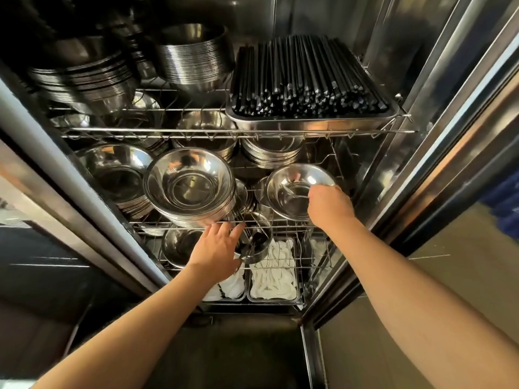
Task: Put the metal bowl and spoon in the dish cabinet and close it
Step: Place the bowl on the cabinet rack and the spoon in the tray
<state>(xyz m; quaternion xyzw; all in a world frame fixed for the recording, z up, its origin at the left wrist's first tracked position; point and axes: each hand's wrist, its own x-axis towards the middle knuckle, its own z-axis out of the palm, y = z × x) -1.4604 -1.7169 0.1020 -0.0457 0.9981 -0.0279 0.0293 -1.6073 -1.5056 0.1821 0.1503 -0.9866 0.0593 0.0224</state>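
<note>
In the head view, the right hand (pixel 328 204) gripped the near rim of a shallow round metal bowl (pixel 297 189), holding it tilted over the middle wire shelf (pixel 196 220) of the open stainless-steel dish cabinet (pixel 438 113). Left of that hand stood a tall stack of round steel bowls (pixel 189 188). The left hand (pixel 217 252) reached lower, its fingers curled around thin metal handles, probably spoons (pixel 243 227), standing in a round steel cup (pixel 254 247); which one was the task's spoon could not be told. Just right of the left hand lay steel trays of white plastic spoons (pixel 273 269). Above both hands a steel tray of black chopsticks (pixel 306 80) rested on the upper shelf. No brand, label or writing was legible anywhere.
</note>
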